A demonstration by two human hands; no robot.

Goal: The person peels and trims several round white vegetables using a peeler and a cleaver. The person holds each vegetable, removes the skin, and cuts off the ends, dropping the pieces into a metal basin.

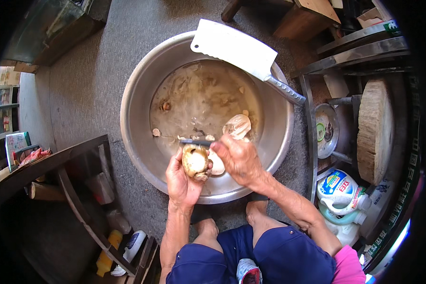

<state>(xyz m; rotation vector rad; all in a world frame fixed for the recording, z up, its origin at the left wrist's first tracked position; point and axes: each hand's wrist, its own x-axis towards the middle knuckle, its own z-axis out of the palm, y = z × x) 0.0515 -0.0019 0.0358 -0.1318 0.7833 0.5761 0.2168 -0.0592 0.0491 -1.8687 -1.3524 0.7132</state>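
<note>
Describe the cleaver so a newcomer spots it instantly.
Find the big metal basin on the grey floor. Across its far rim lies the cleaver, its broad pale rectangular blade pointing left, its ridged metal handle right. Unlike the small knife at the hands, it lies untouched.

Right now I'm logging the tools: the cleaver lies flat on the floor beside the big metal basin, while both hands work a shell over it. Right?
Not quite. The head view shows the cleaver resting across the basin's rim, not on the floor. The left hand does hold the shell over the basin, with the right hand working it.
</note>
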